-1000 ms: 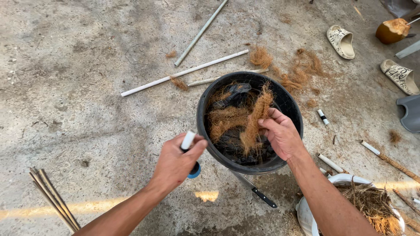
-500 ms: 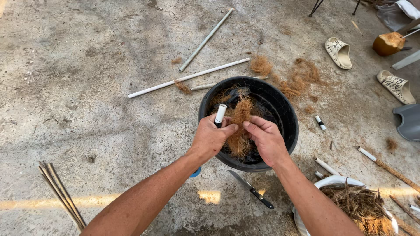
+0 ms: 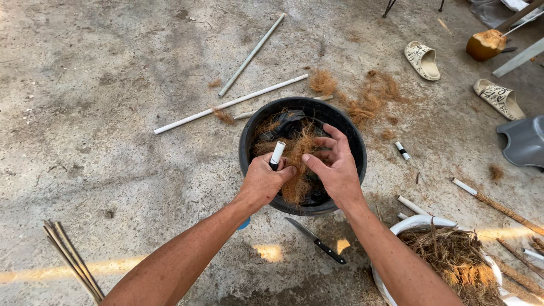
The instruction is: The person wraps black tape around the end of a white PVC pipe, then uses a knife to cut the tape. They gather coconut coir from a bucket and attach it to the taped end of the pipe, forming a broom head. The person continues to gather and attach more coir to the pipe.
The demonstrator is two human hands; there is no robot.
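A black round tub (image 3: 256,128) stands on the concrete floor, with brown coconut fibre (image 3: 297,152) and a black sheet inside it. My left hand (image 3: 261,181) grips a short white tube (image 3: 277,153) upright over the tub's near side. A tuft of the fibre hangs between both hands. My right hand (image 3: 336,168) pinches that tuft with thumb and fingers, right beside the left hand.
A black-handled knife (image 3: 315,241) lies just in front of the tub. Two long white pipes (image 3: 229,104) lie behind it, loose fibre (image 3: 371,99) to the right. A white basin of fibre (image 3: 453,255) sits at lower right, thin sticks (image 3: 72,258) at lower left, sandals (image 3: 422,59) far right.
My left hand has come from outside the tub's left rim to over the tub, carrying the white tube. Both hands now meet on the fibre tuft.
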